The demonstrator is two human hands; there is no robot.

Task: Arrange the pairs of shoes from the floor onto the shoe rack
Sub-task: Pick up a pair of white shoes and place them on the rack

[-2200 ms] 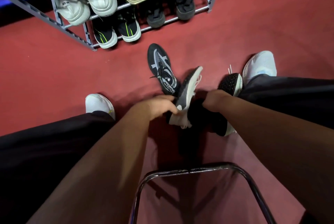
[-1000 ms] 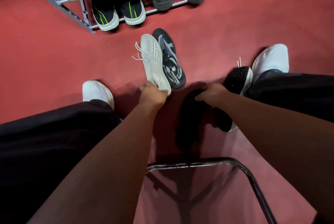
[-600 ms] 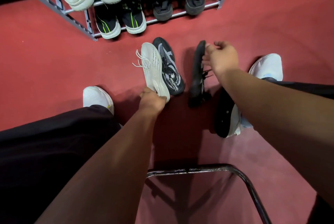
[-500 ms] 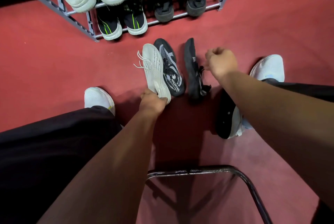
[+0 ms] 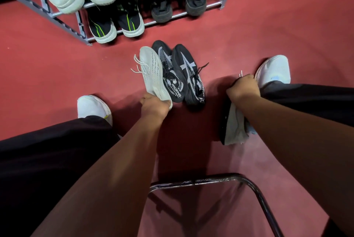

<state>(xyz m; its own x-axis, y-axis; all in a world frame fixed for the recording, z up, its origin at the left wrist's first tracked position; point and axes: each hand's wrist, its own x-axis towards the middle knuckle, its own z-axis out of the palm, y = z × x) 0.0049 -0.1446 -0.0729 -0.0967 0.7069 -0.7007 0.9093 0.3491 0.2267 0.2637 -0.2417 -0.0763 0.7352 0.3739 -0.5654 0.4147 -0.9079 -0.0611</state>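
Observation:
On the red floor, my left hand (image 5: 154,105) grips the heel of a pale grey knit sneaker (image 5: 152,72), toe pointing at the rack. Right beside it lie two black patterned sneakers (image 5: 170,72) (image 5: 188,74), side by side and upright. My right hand (image 5: 243,88) is closed on the second pale grey sneaker (image 5: 234,127), which lies on its side by my right leg, its black sole showing; my forearm covers much of it. The metal shoe rack (image 5: 166,17) stands at the top with several shoes on it.
My own white shoes (image 5: 92,106) (image 5: 274,70) flank the sneakers. A black metal chair frame (image 5: 201,181) curves across the bottom. The rack's lower tier holds two black and green shoes (image 5: 115,26) and two dark shoes (image 5: 178,7); pale ones sit above.
My right hand has let go of the second black sneaker, now lying beside its partner, and has moved back to the grey sneaker by my right leg. My left hand keeps its hold.

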